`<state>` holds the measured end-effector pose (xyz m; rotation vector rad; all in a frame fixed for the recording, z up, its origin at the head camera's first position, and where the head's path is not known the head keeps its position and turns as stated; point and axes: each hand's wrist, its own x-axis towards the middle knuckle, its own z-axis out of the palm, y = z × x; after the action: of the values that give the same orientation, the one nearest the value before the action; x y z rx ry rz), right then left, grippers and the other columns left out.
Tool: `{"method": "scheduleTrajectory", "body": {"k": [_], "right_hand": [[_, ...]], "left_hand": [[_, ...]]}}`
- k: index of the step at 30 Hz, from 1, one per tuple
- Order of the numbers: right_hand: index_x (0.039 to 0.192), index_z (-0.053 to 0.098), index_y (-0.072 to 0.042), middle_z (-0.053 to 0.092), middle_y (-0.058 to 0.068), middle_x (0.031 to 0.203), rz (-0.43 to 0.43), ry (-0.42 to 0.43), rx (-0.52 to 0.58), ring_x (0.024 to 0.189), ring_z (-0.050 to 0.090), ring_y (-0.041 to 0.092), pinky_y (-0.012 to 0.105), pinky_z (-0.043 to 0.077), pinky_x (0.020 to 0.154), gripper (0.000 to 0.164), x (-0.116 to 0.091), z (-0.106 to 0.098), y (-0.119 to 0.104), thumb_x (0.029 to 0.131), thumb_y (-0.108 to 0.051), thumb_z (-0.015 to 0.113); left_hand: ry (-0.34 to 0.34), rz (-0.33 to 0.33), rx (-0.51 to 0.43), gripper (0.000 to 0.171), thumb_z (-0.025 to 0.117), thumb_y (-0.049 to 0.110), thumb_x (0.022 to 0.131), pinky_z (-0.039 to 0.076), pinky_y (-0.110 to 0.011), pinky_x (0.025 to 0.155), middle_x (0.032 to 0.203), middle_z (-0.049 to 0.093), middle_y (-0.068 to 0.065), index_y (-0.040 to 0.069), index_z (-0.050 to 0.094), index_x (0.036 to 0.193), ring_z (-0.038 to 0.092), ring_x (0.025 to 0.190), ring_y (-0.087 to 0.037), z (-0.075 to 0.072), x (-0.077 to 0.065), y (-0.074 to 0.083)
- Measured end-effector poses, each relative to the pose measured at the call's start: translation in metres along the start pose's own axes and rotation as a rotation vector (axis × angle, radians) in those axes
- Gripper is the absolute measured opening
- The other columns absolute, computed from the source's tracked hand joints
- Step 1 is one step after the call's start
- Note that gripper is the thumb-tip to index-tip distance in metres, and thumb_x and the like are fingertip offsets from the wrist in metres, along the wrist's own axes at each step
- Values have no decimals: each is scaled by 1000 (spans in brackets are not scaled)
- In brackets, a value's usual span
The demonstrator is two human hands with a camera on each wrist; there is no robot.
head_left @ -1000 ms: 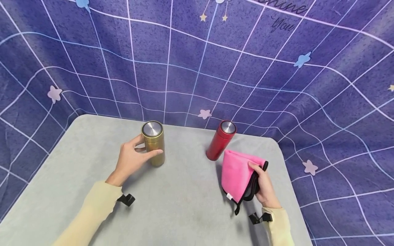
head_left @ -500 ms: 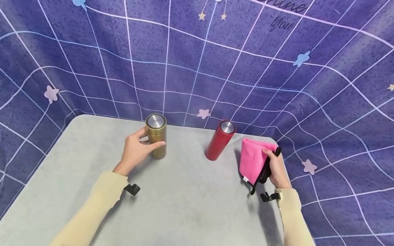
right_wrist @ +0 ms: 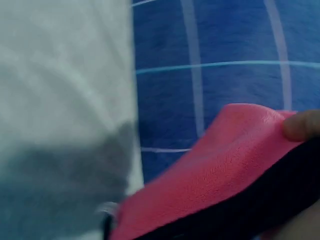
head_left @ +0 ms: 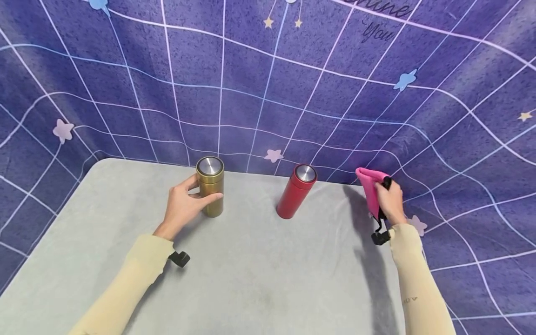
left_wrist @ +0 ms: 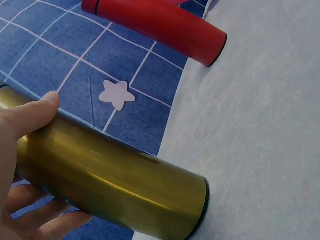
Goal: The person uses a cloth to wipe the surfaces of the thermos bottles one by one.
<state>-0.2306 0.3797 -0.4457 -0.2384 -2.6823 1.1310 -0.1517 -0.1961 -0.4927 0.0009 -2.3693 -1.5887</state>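
Observation:
My left hand (head_left: 181, 205) holds a gold thermos bottle (head_left: 212, 187) with a silver lid, upright at the back left of the table. The left wrist view shows the thumb along one side of the gold bottle (left_wrist: 120, 172) and the fingers round the other. A red thermos bottle (head_left: 293, 195) stands apart to its right, untouched. At the right edge of the table, my right hand (head_left: 390, 200) grips a folded pink cloth (head_left: 369, 188) with black edging, raised above the surface. In the right wrist view the thumb presses on the pink cloth (right_wrist: 215, 170); the other fingers are mostly hidden.
A pale grey cloth covers the table (head_left: 259, 270). Behind and beside it hangs a purple-blue curtain (head_left: 234, 107) with grid lines and stars. The right hand's shadow falls across the table's right side.
My right hand has carried the pink cloth right and back to the table's edge, and the cloth has turned more edge-on. The gold bottle shifted slightly back, then stayed still. The red bottle has stayed.

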Motion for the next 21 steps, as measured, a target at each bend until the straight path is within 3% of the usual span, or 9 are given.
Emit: {"method": "scheduleTrajectory", "body": {"k": [4, 6, 8, 15, 21], "right_hand": [[135, 68, 1, 69, 32, 128, -285, -151, -88, 121, 64, 51, 61, 48, 104, 37, -10, 36, 18, 103, -15, 58], [136, 68, -1, 69, 28, 130, -401, -243, -86, 125, 63, 49, 60, 47, 109, 38, -18, 56, 34, 102, -14, 60], [138, 68, -1, 65, 28, 139, -458, -314, -92, 134, 58, 48, 61, 42, 116, 41, -30, 70, 42, 100, -11, 59], [150, 59, -2, 49, 31, 157, -491, -311, -145, 147, 42, 52, 68, 32, 121, 58, -62, 90, 47, 93, -3, 60], [158, 47, 3, 35, 33, 166, -489, -351, -243, 154, 29, 55, 70, 22, 125, 73, -77, 95, 40, 93, -15, 74]], "left_hand": [[1, -4, -2, 61, 96, 45, 80, 62, -18, 82, 128, 76, -12, 20, 74, 130, 80, 96, -29, 0, 0, -1], [1, -5, 1, 60, 96, 46, 80, 62, -20, 82, 128, 76, -12, 19, 74, 129, 80, 97, -29, 0, 1, -1], [-5, -4, 3, 60, 96, 46, 80, 63, -24, 84, 128, 76, -12, 19, 73, 129, 80, 98, -30, 0, 2, -1], [-29, -19, 8, 64, 95, 48, 81, 64, -41, 90, 131, 74, -15, 20, 69, 133, 80, 98, -31, -1, 3, -1], [-49, -21, 11, 72, 93, 47, 84, 62, -48, 97, 138, 68, -17, 19, 62, 143, 76, 110, -37, -2, 3, -3]]}}
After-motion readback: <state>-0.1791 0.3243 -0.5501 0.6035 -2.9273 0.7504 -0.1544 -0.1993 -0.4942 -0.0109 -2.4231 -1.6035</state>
